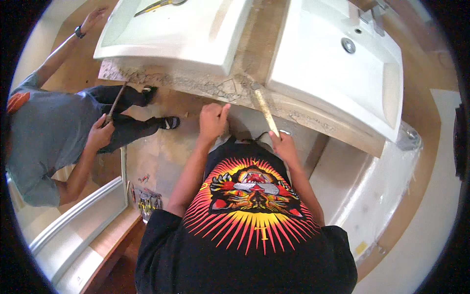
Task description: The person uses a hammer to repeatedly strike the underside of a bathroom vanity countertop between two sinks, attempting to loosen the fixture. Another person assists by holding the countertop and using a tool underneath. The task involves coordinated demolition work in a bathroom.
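Note:
My right hand is wrapped round the lower end of a long tool with a worn, yellowish handle. The tool slants up and left over the counter's front edge; its narrow grey far end rests at or just above the surface, and I cannot tell its exact kind. Closed with the thumb sticking out, my left hand is just in front of the same edge. Whether it holds anything is hidden. The counter edge is rough and broken, with crumbly grey patches.
Two white basins, a left one and a right one, sit on the counter. A yellow-and-dark tool lies on the left basin. At left, a co-worker holds a thin pointed tool. A tool holder stands below.

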`<move>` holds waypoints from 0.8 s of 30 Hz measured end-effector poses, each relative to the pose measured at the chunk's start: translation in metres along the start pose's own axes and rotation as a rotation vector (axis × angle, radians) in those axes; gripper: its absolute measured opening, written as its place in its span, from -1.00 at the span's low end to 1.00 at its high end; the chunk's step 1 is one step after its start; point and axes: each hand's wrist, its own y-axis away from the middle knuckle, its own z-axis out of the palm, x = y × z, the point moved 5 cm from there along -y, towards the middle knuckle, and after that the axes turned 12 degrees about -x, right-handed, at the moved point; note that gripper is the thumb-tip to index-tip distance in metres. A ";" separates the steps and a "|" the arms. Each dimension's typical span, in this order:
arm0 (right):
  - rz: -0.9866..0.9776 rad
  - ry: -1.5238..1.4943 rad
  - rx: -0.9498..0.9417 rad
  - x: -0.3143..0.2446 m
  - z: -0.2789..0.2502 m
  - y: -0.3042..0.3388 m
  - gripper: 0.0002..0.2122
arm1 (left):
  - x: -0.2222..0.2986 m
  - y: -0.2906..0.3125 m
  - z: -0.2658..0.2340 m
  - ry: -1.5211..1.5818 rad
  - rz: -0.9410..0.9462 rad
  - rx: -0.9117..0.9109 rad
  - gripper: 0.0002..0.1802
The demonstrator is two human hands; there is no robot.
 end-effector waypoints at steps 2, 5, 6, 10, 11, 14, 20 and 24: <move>0.004 -0.061 -0.023 0.002 0.006 -0.005 -0.52 | 0.007 -0.010 -0.011 -0.032 0.041 0.019 -0.65; -0.022 0.026 0.002 -0.016 0.005 -0.006 -0.51 | 0.035 -0.032 -0.044 -0.089 0.202 0.215 -0.77; -0.030 0.067 0.024 -0.017 0.004 -0.009 -0.50 | 0.042 -0.039 -0.053 -0.126 0.260 0.277 -0.80; -0.030 0.067 0.039 -0.027 0.005 -0.018 -0.47 | 0.046 -0.078 -0.074 -0.275 0.316 0.283 -0.74; -0.030 0.056 0.053 -0.029 0.008 -0.023 -0.46 | 0.046 -0.089 -0.079 -0.302 0.299 0.264 -0.63; -0.024 0.054 0.112 -0.040 0.011 -0.035 -0.43 | 0.036 -0.120 -0.083 -0.414 0.239 0.159 -0.34; -0.033 0.042 0.220 -0.091 0.003 -0.043 -0.43 | 0.017 -0.134 -0.073 -0.579 0.193 -0.022 -0.16; -0.137 -0.064 0.300 -0.090 0.016 -0.030 -0.49 | 0.011 -0.128 -0.073 -0.530 0.259 -0.065 -0.12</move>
